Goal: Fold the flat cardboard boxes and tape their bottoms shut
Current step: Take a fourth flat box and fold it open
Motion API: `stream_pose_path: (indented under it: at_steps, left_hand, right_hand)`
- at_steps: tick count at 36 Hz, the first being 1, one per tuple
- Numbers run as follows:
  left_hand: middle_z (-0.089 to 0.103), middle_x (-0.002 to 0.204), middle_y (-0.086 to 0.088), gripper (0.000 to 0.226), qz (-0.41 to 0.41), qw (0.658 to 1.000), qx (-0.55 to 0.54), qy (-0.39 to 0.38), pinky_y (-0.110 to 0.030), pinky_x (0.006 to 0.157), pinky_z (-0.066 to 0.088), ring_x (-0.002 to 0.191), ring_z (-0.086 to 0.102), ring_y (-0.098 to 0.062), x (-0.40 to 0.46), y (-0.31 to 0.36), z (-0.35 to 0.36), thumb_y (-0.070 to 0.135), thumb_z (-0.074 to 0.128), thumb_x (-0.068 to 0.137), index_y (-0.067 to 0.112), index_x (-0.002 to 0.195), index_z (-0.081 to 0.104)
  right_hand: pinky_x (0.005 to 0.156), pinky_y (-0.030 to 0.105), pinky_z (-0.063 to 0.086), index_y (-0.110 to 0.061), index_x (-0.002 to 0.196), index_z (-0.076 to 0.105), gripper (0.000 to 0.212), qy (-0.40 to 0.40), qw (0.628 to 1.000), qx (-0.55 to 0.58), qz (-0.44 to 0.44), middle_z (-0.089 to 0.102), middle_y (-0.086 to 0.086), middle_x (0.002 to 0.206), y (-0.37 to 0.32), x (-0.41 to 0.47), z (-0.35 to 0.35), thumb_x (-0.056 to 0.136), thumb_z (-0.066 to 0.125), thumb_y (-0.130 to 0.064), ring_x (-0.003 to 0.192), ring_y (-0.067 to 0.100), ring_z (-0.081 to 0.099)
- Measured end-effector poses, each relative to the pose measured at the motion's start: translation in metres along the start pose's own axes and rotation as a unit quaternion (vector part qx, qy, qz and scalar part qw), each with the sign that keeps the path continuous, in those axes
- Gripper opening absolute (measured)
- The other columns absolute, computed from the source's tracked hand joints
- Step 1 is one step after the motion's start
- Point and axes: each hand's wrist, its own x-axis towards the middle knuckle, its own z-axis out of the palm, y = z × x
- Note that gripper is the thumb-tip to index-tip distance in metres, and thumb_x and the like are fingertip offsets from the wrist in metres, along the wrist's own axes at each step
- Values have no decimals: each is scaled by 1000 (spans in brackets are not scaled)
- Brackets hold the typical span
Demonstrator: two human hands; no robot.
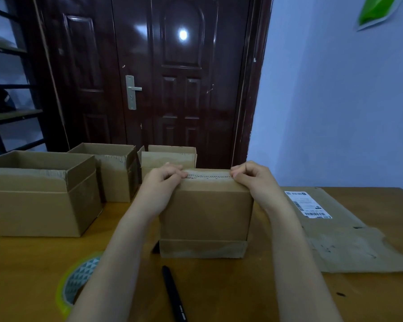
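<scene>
A small brown cardboard box (205, 214) stands on the wooden table (33, 263) right in front of me. My left hand (163, 182) grips its top edge at the left corner with curled fingers. My right hand (251, 180) grips the same edge at the right corner. Between them the corrugated rim of a top flap shows. A roll of clear tape (77, 282) with a patterned core lies at the lower left, partly hidden by my left forearm. A flat cardboard sheet (340, 235) with a white shipping label lies at the right.
Three open folded boxes stand behind and to the left: a large one (40, 201), a middle one (112, 170) and a far one (170, 156). A black pen (175, 296) lies near the front edge. A dark door (149, 73) and a shelf (7, 89) are beyond.
</scene>
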Motion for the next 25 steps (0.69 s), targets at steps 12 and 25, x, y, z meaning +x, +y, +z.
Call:
stream_pose_path:
  at_steps: [12, 25]
  left_hand:
    - [53, 137, 3, 23, -4, 999, -44, -3, -46, 118, 11, 140, 27, -14, -5, -1, 1, 16, 48, 96, 23, 97, 70]
    - [59, 125, 0, 31, 62, 978, 200, -21, -32, 97, 40, 117, 51, -16, -15, 12, -12, 27, 42, 99, 22, 119, 64]
  right_hand:
    - [93, 24, 41, -12, 81, 69, 14, -8, 999, 15, 34, 64, -6, 111, -4, -6, -2, 91, 59, -10, 107, 7, 57]
    - [87, 29, 43, -24, 87, 67, 16, 16, 991, -132, 9, 66, -8, 115, -14, -14, 1, 95, 53, -25, 106, 12, 57]
